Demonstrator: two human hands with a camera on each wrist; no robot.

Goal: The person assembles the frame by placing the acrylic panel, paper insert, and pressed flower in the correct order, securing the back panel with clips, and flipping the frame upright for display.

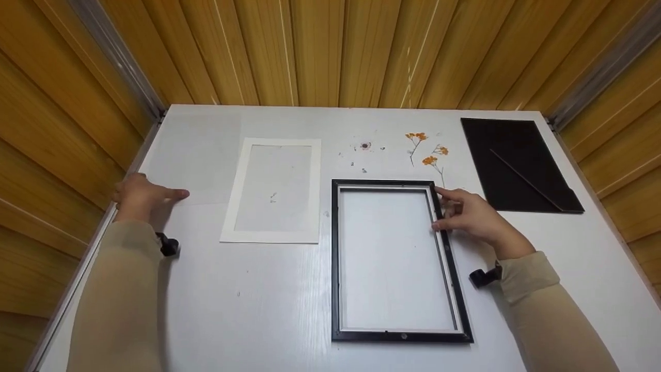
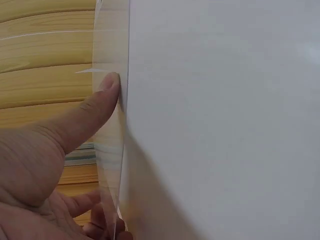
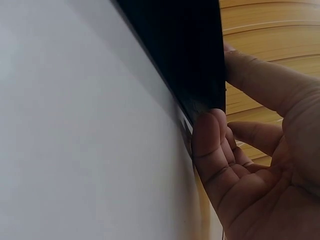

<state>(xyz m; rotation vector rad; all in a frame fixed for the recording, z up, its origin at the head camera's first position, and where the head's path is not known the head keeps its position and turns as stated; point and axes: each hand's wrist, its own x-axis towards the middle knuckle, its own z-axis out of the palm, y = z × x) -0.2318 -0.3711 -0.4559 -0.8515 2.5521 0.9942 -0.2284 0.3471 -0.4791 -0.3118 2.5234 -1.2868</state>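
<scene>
Orange-brown wooden slats (image 1: 315, 51) line the walls around a white surface (image 1: 279, 310), where a person in beige sleeves (image 1: 121, 279) works with both arms spread. At the surface's left edge, from where I stand behind them, the left hand (image 1: 142, 196) pinches the rim of a clear sheet (image 1: 199, 150), its thumb on one face and other fingers behind. The right hand (image 1: 467, 214) grips the black frame (image 1: 334, 258) near its far right corner, thumb on the upper face; I can't tell whether that corner is raised off the surface. Between the sheet and the frame lies a white mat (image 1: 279, 237) with a rectangular opening. Beyond the frame are orange flower sprigs (image 1: 430, 160), and to their left a small dark-centred flower (image 1: 365, 145). A black board (image 1: 496, 186) lies at the far right, a thin slanting strip (image 1: 532, 181) across it.
</scene>
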